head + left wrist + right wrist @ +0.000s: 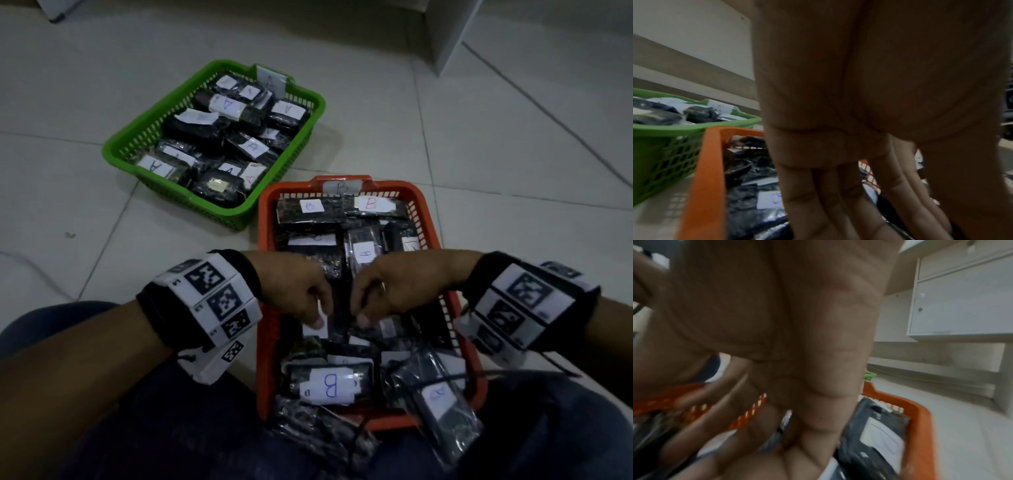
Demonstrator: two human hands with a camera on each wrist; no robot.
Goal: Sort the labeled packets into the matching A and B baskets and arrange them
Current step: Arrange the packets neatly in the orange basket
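The green basket (pixel 219 214) tagged A holds several dark packets with A labels. Close in front of me the orange basket (pixel 265 222) tagged B is full of B packets, one with a large B label (pixel 329 385). Both hands reach down into its middle. My left hand (pixel 317 320) points straight fingers (pixel 838 203) at the packets, its thumb on a white label. My right hand (pixel 363 318) touches the dark packet beside it. It is blurred in the right wrist view (pixel 789 451), so its hold is unclear.
Loose packets overhang the orange basket's near edge, one at the right (pixel 442 404) and more on my lap (pixel 308 431). White cabinets (pixel 962 301) stand beyond on the pale tiled floor (pixel 479 137). The two baskets almost touch.
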